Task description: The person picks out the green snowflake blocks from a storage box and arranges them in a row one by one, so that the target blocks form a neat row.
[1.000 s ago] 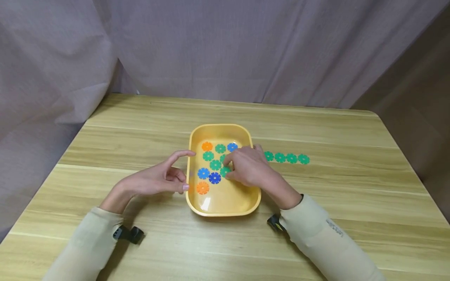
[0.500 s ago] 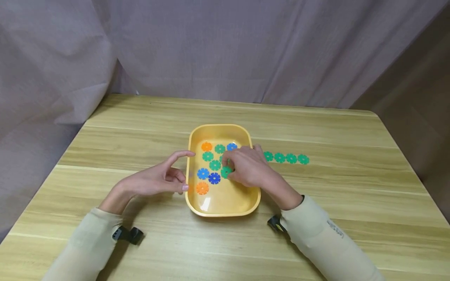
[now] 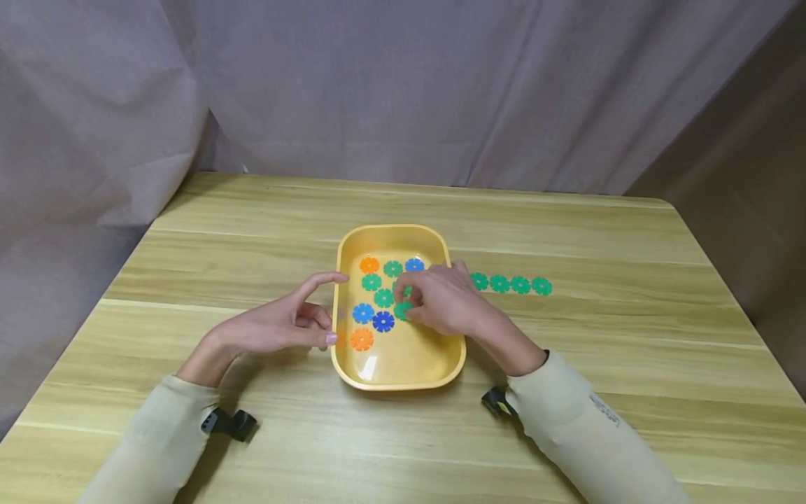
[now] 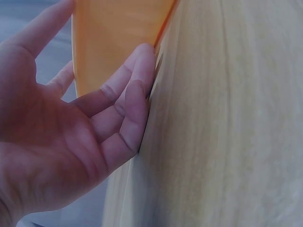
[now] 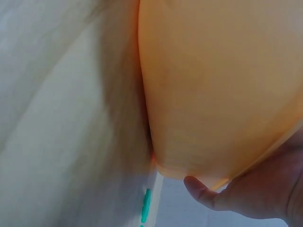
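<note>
A yellow tray (image 3: 428,374) holds several flat, notched snowflake discs. Among them are orange (image 3: 362,339), blue (image 3: 383,322) and green discs. My left hand (image 3: 277,318) is at the tray's left side, with index fingertip and thumb at the rim and the other fingers loosely bent. In the left wrist view those bent fingers (image 4: 135,101) lie close to the tray's outer wall. My right hand (image 3: 443,297) reaches over the right rim into the tray. Its thumb and index finger pinch at the edge of a green snowflake disc (image 3: 401,311), partly covering it and another green one behind.
A straight row of green snowflake discs (image 3: 520,285) lies on the wooden table (image 3: 604,329) to the right of the tray, its near end beside my right hand. A grey curtain (image 3: 352,91) hangs behind the table's far edge.
The green disc at my right fingertips has shifted slightly, and the thumb has moved off it and back over its edge. My left hand stays at the rim.
</note>
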A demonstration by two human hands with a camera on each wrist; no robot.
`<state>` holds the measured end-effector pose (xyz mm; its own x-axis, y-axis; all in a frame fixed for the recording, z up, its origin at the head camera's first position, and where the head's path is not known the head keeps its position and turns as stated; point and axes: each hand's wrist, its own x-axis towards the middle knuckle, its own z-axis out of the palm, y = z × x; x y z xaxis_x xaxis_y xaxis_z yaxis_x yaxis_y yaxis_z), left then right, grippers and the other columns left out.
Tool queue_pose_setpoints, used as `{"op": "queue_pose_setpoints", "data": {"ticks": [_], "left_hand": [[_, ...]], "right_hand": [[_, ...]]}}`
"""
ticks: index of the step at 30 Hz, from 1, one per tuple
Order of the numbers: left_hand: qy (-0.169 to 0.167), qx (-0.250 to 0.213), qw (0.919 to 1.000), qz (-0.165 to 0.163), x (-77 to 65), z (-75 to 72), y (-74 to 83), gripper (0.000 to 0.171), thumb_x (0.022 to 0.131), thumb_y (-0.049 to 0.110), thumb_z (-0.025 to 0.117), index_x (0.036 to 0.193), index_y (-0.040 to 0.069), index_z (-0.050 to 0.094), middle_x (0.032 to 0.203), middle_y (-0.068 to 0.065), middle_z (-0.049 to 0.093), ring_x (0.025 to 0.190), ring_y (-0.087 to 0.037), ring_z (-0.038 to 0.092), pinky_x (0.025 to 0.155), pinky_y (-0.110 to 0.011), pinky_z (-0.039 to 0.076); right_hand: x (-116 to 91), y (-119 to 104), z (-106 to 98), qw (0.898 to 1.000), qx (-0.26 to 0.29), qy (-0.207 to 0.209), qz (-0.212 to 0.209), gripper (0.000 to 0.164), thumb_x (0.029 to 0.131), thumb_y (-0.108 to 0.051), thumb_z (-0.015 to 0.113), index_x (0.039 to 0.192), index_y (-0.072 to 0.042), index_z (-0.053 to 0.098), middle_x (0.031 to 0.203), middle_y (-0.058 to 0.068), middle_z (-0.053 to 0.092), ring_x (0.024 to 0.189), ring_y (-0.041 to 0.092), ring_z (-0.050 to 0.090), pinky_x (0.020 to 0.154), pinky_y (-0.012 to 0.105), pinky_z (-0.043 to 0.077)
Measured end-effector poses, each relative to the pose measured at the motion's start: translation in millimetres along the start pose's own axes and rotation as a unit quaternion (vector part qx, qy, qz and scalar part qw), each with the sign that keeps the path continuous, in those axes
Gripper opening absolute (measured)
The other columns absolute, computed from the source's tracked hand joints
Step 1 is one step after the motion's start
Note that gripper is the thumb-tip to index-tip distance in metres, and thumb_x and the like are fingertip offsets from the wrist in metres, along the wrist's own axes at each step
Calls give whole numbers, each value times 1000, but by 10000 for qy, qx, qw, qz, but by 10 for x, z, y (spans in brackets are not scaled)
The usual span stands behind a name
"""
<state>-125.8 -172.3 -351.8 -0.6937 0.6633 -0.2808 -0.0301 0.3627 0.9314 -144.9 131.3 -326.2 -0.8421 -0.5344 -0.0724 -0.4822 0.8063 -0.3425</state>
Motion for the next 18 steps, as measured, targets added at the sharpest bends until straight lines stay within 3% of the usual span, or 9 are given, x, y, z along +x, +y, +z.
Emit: {"op": "queue_pose_setpoints", "data": {"ticks": [10, 18], "left_hand": [[-45, -20, 10000, 47, -9, -1, 10, 91, 99, 21, 77, 165, 25, 16, 107, -14, 68, 93, -29, 67, 83, -33, 54], [-29, -8, 10000, 27, -5, 7, 10, 90, 99, 21, 77, 165, 26, 16, 108, -14, 68, 94, -29, 68, 83, -33, 54]], "right_hand": [[-20, 44, -39, 9975, 683, 64, -183, 17, 90, -15, 83, 99, -27, 75, 86, -10, 73, 81, 12, 65, 96, 51, 33], [-37, 59, -76, 9927, 1201, 16, -65, 19, 92, -16, 81, 109, -22, 77, 85, -11, 71, 75, 7, 63, 99, 51, 34]]}}
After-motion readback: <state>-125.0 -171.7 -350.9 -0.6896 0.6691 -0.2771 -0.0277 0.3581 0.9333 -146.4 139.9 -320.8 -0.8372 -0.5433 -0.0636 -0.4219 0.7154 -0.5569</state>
